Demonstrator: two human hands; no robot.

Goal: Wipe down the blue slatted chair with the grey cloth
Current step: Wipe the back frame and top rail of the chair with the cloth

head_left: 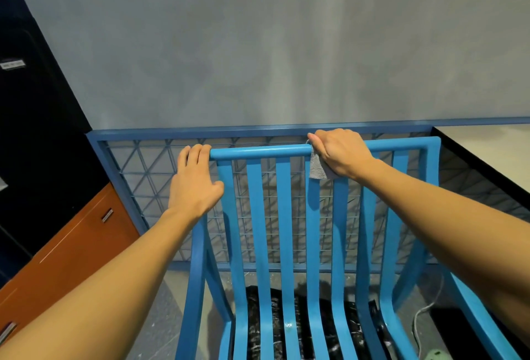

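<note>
Closest in, low in view: seat of the blue slatted chair (285,216), glossy painted bars sweeping up in one smooth bend into the backrest, with wide gaps between. Under the seat, seen through the gaps, a black marbled sheet (275,325) on the floor, and to its right a thin white cable (421,313). Off to the left, an orange cabinet (80,250) with small metal pulls.

Further out, along the rounded top rail: left hand (195,184) laid over the rail's left corner, fingers straight and together, thumb splayed toward the outermost slat, holding nothing. Likely placed there to steady the chair against the push of wiping. Right of centre on the same rail, right hand (341,153) curled over the bar with the grey cloth (318,166) trapped between palm and rail, a soft, finely ribbed tail hanging loose below. Wrapped grip probably chosen to cover top and sides of the round bar in one pass.

Beyond, just behind the backrest: blue-framed wire mesh panel (149,164), thin rods in squares and triangles. Farthest, a matt, mottled grey wall (258,44).
</note>
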